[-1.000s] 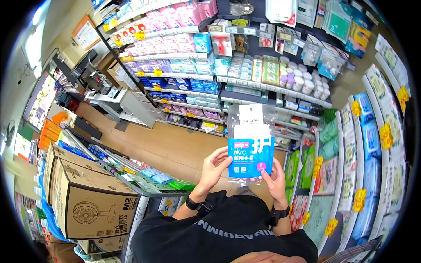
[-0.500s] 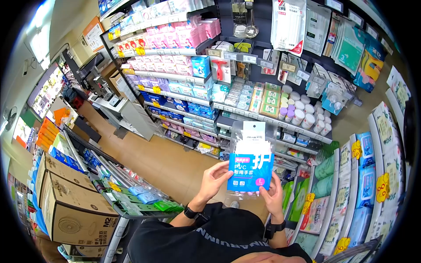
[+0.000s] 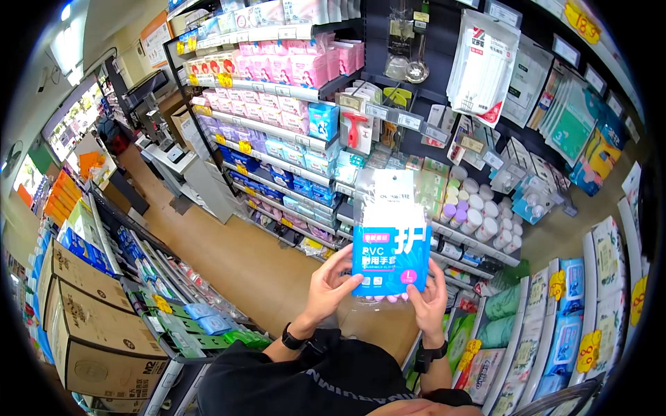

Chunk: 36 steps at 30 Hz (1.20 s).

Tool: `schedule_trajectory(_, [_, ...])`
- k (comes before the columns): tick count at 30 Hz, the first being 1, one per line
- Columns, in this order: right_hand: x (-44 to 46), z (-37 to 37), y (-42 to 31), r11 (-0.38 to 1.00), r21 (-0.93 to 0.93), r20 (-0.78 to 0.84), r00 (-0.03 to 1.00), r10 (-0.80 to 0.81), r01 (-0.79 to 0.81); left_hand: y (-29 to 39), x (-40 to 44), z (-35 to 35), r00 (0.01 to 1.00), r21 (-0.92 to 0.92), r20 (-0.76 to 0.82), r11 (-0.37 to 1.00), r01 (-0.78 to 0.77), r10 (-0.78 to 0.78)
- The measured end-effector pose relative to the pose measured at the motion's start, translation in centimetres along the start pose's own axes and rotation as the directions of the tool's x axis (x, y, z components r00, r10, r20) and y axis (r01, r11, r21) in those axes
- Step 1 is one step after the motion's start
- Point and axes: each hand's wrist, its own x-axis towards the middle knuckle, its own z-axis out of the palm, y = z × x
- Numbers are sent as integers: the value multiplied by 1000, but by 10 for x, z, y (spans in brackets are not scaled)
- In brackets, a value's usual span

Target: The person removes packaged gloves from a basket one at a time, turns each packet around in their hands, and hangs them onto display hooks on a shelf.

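Blue and clear plastic wraps the glove packet (image 3: 390, 262), near and central, with our left hand (image 3: 331, 283) and right hand (image 3: 431, 299) gripping its lower sides. Its top now overlaps the far shelf (image 3: 479, 244), yet our hold seems unchanged, keeping its print readable.

Black shirt (image 3: 277, 381) with pale lettering (image 3: 354, 393), black wristbands (image 3: 293, 338)

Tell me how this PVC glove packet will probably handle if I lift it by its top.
The PVC glove packet is probably light: the left hand and right hand hold only its lower sides. It may flex, as its clear sleeve looks thin. The sleeve's shine suggests it could be slippery.
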Motion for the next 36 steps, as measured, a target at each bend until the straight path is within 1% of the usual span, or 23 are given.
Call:
schedule_trajectory(1, [14, 4, 1, 1000, -5, 3, 1000, -5, 5, 0, 8, -5, 1000, -14, 16, 1000, 1, -1])
schedule_trajectory(3, [41, 14, 3, 997, -13, -1, 997, -81, 81, -2, 27, -15, 999, -1, 37, 1000, -17, 17])
schedule_trajectory(5, [70, 21, 3, 996, -32, 18, 996, -88, 88, -2, 47, -24, 999, 55, 47, 998, -30, 27])
schedule_trajectory(7, [100, 32, 3, 986, -39, 15, 987, -162, 162, 3, 70, -32, 998, 52, 54, 998, -40, 37])
schedule_trajectory(9, [133, 45, 3, 981, -44, 6, 982, -187, 187, 11, 98, -41, 996, 118, 47, 990, -81, 76])
schedule_trajectory(10, [150, 51, 0, 978, -54, 18, 979, -202, 202, 15, 115, -45, 990, 110, 54, 985, -133, 128])
schedule_trajectory(11, [166, 58, -2, 974, -64, 28, 976, -216, 217, 19, 132, -50, 989, 106, 62, 985, -138, 132])
schedule_trajectory(13, [199, 72, -10, 962, -110, 30, 969, -247, 249, 27, 166, -60, 976, 138, 52, 967, -215, 210])
schedule_trajectory(15, [229, 91, -24, 934, -119, 52, 941, -333, 337, 39, 200, -68, 967, 123, 75, 960, -251, 243])
schedule_trajectory(17, [258, 101, -30, 925, -119, 47, 933, -358, 361, 49, 232, -76, 962, 86, 88, 960, -265, 258])
schedule_trajectory(19, [286, 109, -34, 889, -163, 88, 904, -418, 427, 58, 264, -82, 943, 78, 124, 944, -320, 309])
schedule_trajectory(20, [297, 114, -36, 878, -171, 72, 895, -441, 447, 63, 278, -85, 938, 78, 145, 942, -327, 314])
schedule_trajectory(23, [327, 121, -41, 852, -229, 77, 881, -467, 472, 75, 317, -94, 928, 85, 199, 937, -338, 316])
schedule_trajectory(24, [336, 123, -40, 849, -190, 68, 869, -489, 493, 78, 329, -97, 922, 94, 227, 935, -342, 314])
schedule_trajectory(27, [358, 130, -44, 807, -242, 26, 836, -549, 538, 87, 356, -97, 921, 85, 256, 942, -325, 294])
schedule_trajectory(28, [364, 130, -45, 800, -255, 24, 831, -556, 542, 85, 364, -99, 912, 61, 266, 939, -339, 311])
schedule_trajectory(33, [385, 138, -52, 814, -229, 17, 839, -544, 533, 94, 391, -102, 886, 70, 306, 920, -386, 349])
schedule_trajectory(35, [394, 140, -51, 753, -288, 13, 789, -615, 592, 98, 397, -102, 880, 41, 310, 920, -391, 360])
schedule_trajectory(36, [397, 141, -52, 751, -291, 11, 787, -617, 593, 102, 400, -101, 878, 38, 314, 920, -391, 361])
